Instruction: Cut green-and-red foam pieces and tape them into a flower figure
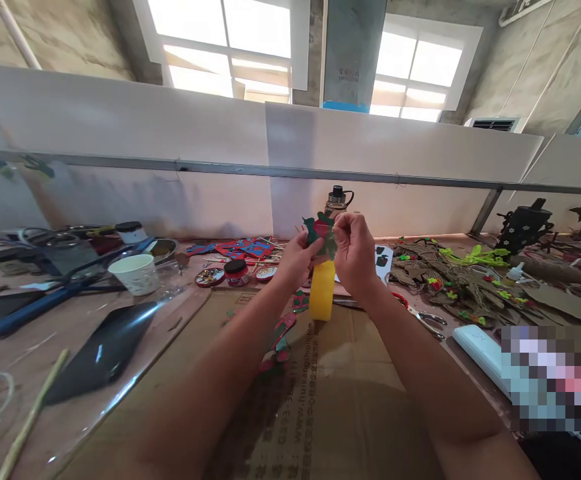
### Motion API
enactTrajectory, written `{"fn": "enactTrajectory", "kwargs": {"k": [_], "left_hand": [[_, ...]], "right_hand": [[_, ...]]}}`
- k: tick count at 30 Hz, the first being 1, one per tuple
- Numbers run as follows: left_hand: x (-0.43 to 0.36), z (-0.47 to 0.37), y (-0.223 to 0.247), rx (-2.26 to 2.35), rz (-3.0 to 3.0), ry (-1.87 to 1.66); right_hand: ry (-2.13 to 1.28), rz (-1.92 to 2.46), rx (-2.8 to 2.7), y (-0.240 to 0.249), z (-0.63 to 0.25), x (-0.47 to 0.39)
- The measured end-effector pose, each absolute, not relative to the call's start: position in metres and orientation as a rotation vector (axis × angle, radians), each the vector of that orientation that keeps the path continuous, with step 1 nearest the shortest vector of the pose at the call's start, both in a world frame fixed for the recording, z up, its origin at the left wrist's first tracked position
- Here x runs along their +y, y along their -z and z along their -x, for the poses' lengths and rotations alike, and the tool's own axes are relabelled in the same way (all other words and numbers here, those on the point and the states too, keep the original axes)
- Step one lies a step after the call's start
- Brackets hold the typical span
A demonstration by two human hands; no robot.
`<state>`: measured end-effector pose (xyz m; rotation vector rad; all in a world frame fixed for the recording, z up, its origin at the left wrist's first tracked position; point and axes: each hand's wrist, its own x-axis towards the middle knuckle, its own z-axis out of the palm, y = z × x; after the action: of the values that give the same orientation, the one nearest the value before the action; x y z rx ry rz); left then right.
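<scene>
My left hand (297, 257) pinches a flat green cut-out with a red middle (321, 229), holding it up over the far part of the cardboard. My right hand (354, 250) is closed beside the cut-out's right edge, thumb and fingertips together. What those fingertips hold, if anything, is too small to make out. Just below the hands is a broad yellow band (322, 293), perhaps a roll of tape; its upper part is partly covered. Several pink and green cut pieces (283, 333) lie on the cardboard sheet (350, 393), partly behind my left forearm.
Behind the hands stands a bottle (337, 198). Red-and-blue pieces (247, 248), a red-lidless jar (237, 273) and a paper cup (135, 274) are to the left. Red-handled scissors (426, 320), a white power bank (483, 357) and brown woven ornaments (435, 277) are to the right.
</scene>
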<state>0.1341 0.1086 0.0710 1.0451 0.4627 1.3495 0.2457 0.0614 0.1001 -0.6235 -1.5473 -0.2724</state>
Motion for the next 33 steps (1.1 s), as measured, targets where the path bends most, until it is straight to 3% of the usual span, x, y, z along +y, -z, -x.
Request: {"fn": "enactTrajectory", "kwargs": {"k": [9,19,26,33], "left_hand": [[0.095,-0.131,-0.084,0.828,-1.619,-1.337],[0.099,-0.127,-0.083,0.856,-1.869,-1.281],[0.095,-0.143,-0.071,0.502,-1.949,-1.196],[0.076,-0.142,-0.075,0.316,-1.625,-1.086]], "right_hand": [[0.316,0.510,-1.656,-0.105,-0.235,0.047],[0.272,0.502,-1.594,-0.117,-0.230,0.029],[0.253,0.525,-1.570,-0.120,-0.223,0.017],[0.172,0.615,-1.497,-0.119,-0.231,0.014]]}}
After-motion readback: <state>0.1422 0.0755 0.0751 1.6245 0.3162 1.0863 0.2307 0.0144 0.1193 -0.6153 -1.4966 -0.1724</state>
